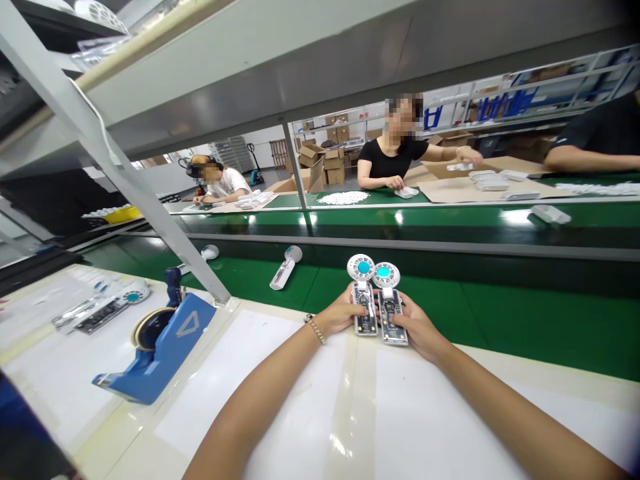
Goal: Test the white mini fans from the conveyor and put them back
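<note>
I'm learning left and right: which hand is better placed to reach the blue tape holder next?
Probably the left hand. It's nearer the blue tape holder than the right hand is. But it holds a little fan, so it might need to put that down first.

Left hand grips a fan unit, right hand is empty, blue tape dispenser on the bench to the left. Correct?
Not quite: the right hand isn't empty. The head view shows it gripping a second fan unit. Rest stands: left hand grips the first fan unit, blue tape dispenser on the bench to the left.
</note>
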A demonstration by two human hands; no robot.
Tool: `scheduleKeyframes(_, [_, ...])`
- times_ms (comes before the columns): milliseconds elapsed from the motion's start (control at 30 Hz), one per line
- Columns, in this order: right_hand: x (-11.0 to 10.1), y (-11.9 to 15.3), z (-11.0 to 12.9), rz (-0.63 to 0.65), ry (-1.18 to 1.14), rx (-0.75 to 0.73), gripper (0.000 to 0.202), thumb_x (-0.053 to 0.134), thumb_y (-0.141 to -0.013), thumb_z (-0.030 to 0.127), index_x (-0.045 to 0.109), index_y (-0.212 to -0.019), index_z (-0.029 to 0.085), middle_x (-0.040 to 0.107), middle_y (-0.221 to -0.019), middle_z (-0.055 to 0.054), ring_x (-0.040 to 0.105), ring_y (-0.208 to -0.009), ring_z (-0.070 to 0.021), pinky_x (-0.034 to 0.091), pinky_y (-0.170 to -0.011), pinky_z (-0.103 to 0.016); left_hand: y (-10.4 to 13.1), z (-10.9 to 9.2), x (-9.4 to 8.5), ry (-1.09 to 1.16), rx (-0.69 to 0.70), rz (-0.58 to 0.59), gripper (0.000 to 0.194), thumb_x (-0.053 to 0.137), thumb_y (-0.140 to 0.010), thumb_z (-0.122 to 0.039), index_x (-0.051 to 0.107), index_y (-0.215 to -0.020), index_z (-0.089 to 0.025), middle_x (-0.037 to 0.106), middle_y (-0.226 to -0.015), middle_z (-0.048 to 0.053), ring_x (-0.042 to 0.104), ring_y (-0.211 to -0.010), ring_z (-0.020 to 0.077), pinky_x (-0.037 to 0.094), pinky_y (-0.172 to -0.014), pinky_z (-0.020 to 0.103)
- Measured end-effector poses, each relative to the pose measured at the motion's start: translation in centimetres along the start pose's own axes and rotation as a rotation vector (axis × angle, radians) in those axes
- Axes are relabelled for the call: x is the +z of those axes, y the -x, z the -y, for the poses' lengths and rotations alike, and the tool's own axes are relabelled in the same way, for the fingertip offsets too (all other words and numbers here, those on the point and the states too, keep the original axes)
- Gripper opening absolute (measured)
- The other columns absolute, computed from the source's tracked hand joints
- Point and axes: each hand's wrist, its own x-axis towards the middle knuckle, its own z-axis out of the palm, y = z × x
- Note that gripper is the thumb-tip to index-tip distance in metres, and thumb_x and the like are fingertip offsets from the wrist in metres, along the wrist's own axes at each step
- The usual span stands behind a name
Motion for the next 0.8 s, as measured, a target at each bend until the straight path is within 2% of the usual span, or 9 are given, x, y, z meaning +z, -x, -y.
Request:
scheduleKeyframes(167, [-0.1, -0.3, -0.1, 0.004, -0.031, -0.003, 0.048, 0.067, -0.062, 0.019, 0.052, -0.106, 0.025, 0.067, -0.098, -0.004, 0.064, -0.084, -0.0231, 0.050, -0.076, -0.037, 0.0, 0.0, 0.1, 0.048, 0.048, -0.022, 0.056, 0.071, -0.054, -0.002, 0.049, -0.103, -0.019, 0.058, -0.113, 0.009, 0.062, -0.080, 0.0191, 0.049, -0.076, 0.035])
scheduleKeyframes(267, [-0.2, -0.4, 0.1, -0.079, -0.029, 0.052, 0.027, 0.060, -0.071, 0.043, 0.057, -0.088, 0.022, 0.069, -0.085, -0.007, 0.065, -0.073, -0.0236, 0.052, -0.068, -0.037, -0.1, -0.2, -0.2, 0.116, -0.006, -0.090, 0.034, 0.069, -0.068, -0.030, 0.055, -0.093, -0.012, 0.065, -0.095, 0.012, 0.062, -0.073, 0.0180, 0.050, -0.071, 0.033])
scheduleKeyframes(300, [-0.2, -0.4, 0.3, -0.083, -0.024, 0.072, 0.034, 0.052, -0.073, 0.054, 0.058, -0.082, 0.021, 0.069, -0.080, -0.008, 0.065, -0.070, -0.0243, 0.052, -0.065, -0.037, -0.2, -0.2, -0.3, 0.146, -0.042, -0.110, 0.037, 0.064, -0.071, -0.043, 0.057, -0.087, -0.011, 0.066, -0.085, 0.011, 0.062, -0.069, 0.0178, 0.050, -0.069, 0.033])
scheduleKeyframes(367, [-0.3, -0.2, 0.7, -0.064, -0.008, 0.097, 0.054, 0.035, -0.073, 0.070, 0.056, -0.076, 0.020, 0.068, -0.071, -0.010, 0.065, -0.067, -0.0256, 0.052, -0.060, -0.036, -0.3, -0.4, -0.6, 0.179, -0.113, -0.132, 0.058, 0.047, -0.071, -0.067, 0.057, -0.073, -0.010, 0.064, -0.064, 0.010, 0.061, -0.059, 0.0177, 0.051, -0.064, 0.033])
scheduleKeyframes(467, [-0.3, 0.0, 0.9, -0.048, 0.034, 0.110, 0.067, 0.024, -0.069, 0.079, 0.055, -0.076, 0.020, 0.068, -0.068, -0.011, 0.066, -0.069, -0.0262, 0.051, -0.058, -0.035, -0.5, -0.5, -0.9, 0.129, -0.164, -0.140, 0.075, 0.030, -0.064, -0.082, 0.055, -0.064, -0.012, 0.059, -0.051, 0.009, 0.058, -0.050, 0.0177, 0.050, -0.056, 0.032])
scheduleKeyframes(533, [-0.5, -0.2, 0.8, -0.068, 0.030, 0.110, 0.068, 0.023, -0.069, 0.079, 0.056, -0.077, 0.020, 0.068, -0.069, -0.011, 0.066, -0.070, -0.0264, 0.051, -0.057, -0.035, -0.8, -0.4, -1.1, 0.030, -0.165, -0.180, 0.078, 0.026, -0.062, -0.085, 0.055, -0.063, -0.012, 0.059, -0.051, 0.009, 0.057, -0.048, 0.0172, 0.050, -0.054, 0.031])
scheduleKeyframes(633, [-1.3, -1.1, 0.3, -0.147, 0.031, 0.074, 0.060, 0.034, -0.070, 0.075, 0.056, -0.078, 0.019, 0.068, -0.076, -0.012, 0.065, -0.072, -0.0269, 0.052, -0.059, -0.035, -1.3, -0.1, -1.5, -0.347, -0.049, -0.341, 0.071, 0.033, -0.067, -0.079, 0.057, -0.068, -0.012, 0.061, -0.060, 0.010, 0.059, -0.053, 0.0175, 0.049, -0.056, 0.030])
scheduleKeyframes(733, [-2.7, -2.3, -0.3, -0.265, 0.237, -0.076, 0.044, 0.062, -0.065, 0.057, 0.056, -0.087, 0.020, 0.067, -0.085, -0.009, 0.064, -0.079, -0.0270, 0.051, -0.069, -0.038, -1.8, -0.2, -2.5, -0.688, 0.109, -0.501, 0.047, 0.059, -0.068, -0.058, 0.058, -0.081, -0.012, 0.065, -0.077, 0.011, 0.061, -0.069, 0.0195, 0.049, -0.064, 0.030])
scheduleKeyframes(800, [-3.7, -3.0, -0.6, -0.358, 0.418, -0.190, 0.047, 0.070, -0.061, 0.047, 0.054, -0.096, 0.021, 0.066, -0.093, -0.008, 0.063, -0.086, -0.0276, 0.049, -0.077, -0.041, -1.7, -1.0, -3.6, -0.795, 0.173, -0.587, 0.037, 0.067, -0.067, -0.044, 0.057, -0.087, -0.014, 0.064, -0.088, 0.011, 0.060, -0.080, 0.0208, 0.047, -0.072, 0.030])
